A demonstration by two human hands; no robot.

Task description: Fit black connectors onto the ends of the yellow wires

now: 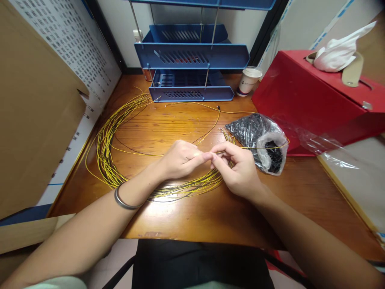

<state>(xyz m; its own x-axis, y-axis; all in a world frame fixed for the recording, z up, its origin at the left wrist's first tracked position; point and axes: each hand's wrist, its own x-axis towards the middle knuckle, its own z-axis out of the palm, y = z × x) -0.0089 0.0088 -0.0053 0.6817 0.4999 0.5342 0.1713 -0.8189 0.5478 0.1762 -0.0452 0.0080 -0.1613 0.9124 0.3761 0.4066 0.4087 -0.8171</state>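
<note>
My left hand [179, 159] and my right hand [237, 168] meet fingertip to fingertip over the middle of the wooden desk [210, 212]. Both are closed in a pinch on a thin yellow wire [207, 134] that runs off toward the right and back. Under and left of the hands lies a big loop of several yellow wires [105, 154]. Just right of my right hand sits a clear plastic bag of small black parts [258, 136]. A metal bangle circles my left wrist.
A blue stacked letter tray [189, 60] stands at the back. A paper cup [249, 80] is beside it. A red box [315, 96] with a tissue on top fills the right. Cardboard [33, 108] leans along the left edge.
</note>
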